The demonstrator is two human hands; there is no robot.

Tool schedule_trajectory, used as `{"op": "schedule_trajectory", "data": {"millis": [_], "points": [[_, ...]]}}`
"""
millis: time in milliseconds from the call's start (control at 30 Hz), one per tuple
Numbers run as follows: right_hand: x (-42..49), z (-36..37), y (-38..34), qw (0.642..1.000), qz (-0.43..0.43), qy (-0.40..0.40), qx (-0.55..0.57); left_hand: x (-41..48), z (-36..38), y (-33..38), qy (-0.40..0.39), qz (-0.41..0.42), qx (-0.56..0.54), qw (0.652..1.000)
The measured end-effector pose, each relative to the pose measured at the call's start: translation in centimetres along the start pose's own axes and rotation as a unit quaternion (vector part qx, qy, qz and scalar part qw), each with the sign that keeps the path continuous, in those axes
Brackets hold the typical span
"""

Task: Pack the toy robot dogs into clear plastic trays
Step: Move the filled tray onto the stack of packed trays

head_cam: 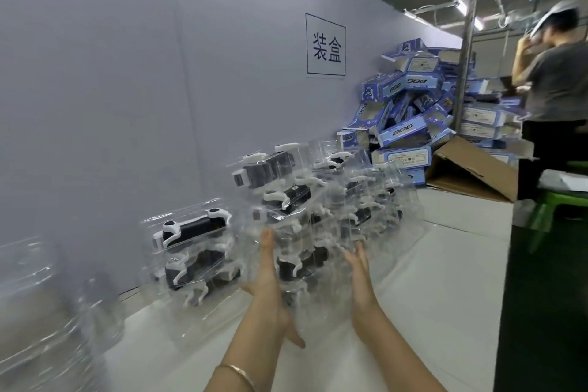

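Our left hand (267, 277) and right hand (359, 280) are flat, fingers straight, flanking the stack (286, 197) of filled trays by the table's (429, 280) wall edge. It stands upright between our palms, equally near both. Blur hides any contact. We judge a two-sided squeeze comes next.

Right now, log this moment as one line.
clear plastic trays of black-and-white toy robot dogs: stacked on white table | left hand: open, left of stack | right hand: open, right of stack
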State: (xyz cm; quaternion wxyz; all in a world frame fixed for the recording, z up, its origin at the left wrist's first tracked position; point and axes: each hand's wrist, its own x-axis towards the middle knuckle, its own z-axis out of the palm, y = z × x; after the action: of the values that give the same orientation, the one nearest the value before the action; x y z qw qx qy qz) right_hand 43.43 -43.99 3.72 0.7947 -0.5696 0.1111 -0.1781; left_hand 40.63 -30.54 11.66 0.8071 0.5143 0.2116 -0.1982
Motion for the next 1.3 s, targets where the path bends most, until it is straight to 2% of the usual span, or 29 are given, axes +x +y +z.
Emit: {"op": "schedule_trajectory", "data": {"millis": [233,433,500,600,633,700,767,800,867,933,967,1000,1033,1067,1100,1133,1233,1267,1300], "points": [[3.7,-1.6,0.1,0.999,0.000,0.009,-0.040,1.0,2.7,0.1,-0.014,-0.009,-0.035,0.999],[2.7,-2.2,0.4,0.999,-0.022,0.028,-0.031,0.9,0.0,0.0,-0.056,-0.025,-0.061,0.996],[1.3,-2.2,0.2,0.998,-0.049,0.043,-0.023,-0.3,-2.3,-0.2,-0.083,-0.013,-0.039,0.996],[-1.6,-1.5,-0.2,0.992,-0.114,0.057,-0.027,-3.2,-7.5,-1.0,-0.070,0.001,-0.002,0.998],[-2.9,-0.9,-0.4,0.987,-0.143,0.066,-0.029,-4.3,-9.5,-1.2,-0.060,0.020,0.004,0.998],[-5.8,0.9,-0.8,0.970,-0.221,0.086,-0.045,-6.5,-13.6,-1.4,-0.014,0.118,0.000,0.993],[-8.6,3.3,-1.2,0.940,-0.327,0.074,-0.069,-9.2,-17.1,-1.1,0.064,0.270,0.008,0.961],[-9.8,4.7,-1.1,0.920,-0.379,0.052,-0.085,-10.6,-18.7,-0.8,0.116,0.357,0.022,0.926],[-11.7,8.4,-1.1,0.874,-0.475,-0.012,-0.103,-13.0,-22.0,0.5,0.210,0.525,0.043,0.823],[-13.7,13.0,-1.5,0.833,-0.533,-0.098,-0.111,-14.5,-25.5,1.8,0.303,0.619,0.053,0.723],[-14.6,15.5,-1.9,0.816,-0.549,-0.141,-0.117,-14.9,-27.2,2.5,0.353,0.638,0.062,0.681],[-15.4,18.1,-2.4,0.800,-0.555,-0.184,-0.130,-15.1,-28.7,3.2,0.397,0.640,0.073,0.654],[-16.1,20.6,-2.9,0.785,-0.555,-0.227,-0.154,-15.1,-30.0,3.8,0.428,0.626,0.090,0.646],[-16.8,23.0,-3.6,0.768,-0.550,-0.268,-0.189,-14.9,-31.1,4.2,0.444,0.597,0.116,0.658],[-17.3,25.3,-4.4,0.746,-0.540,-0.309,-0.239,-14.7,-32.1,4.6,0.447,0.556,0.149,0.685],[-17.7,27.4,-5.0,0.711,-0.525,-0.350,-0.311,-14.3,-32.9,4.9,0.434,0.511,0.188,0.718],[-17.8,32.1,-5.8,0.556,-0.486,-0.417,-0.531,-13.2,-34.0,5.2,0.362,0.426,0.260,0.788],[-17.8,32.8,-5.7,0.526,-0.474,-0.428,-0.561,-12.8,-34.1,5.4,0.340,0.422,0.254,0.801],[-17.4,33.1,-5.7,0.519,-0.468,-0.434,-0.568,-12.2,-34.0,5.5,0.324,0.425,0.239,0.811]]}}
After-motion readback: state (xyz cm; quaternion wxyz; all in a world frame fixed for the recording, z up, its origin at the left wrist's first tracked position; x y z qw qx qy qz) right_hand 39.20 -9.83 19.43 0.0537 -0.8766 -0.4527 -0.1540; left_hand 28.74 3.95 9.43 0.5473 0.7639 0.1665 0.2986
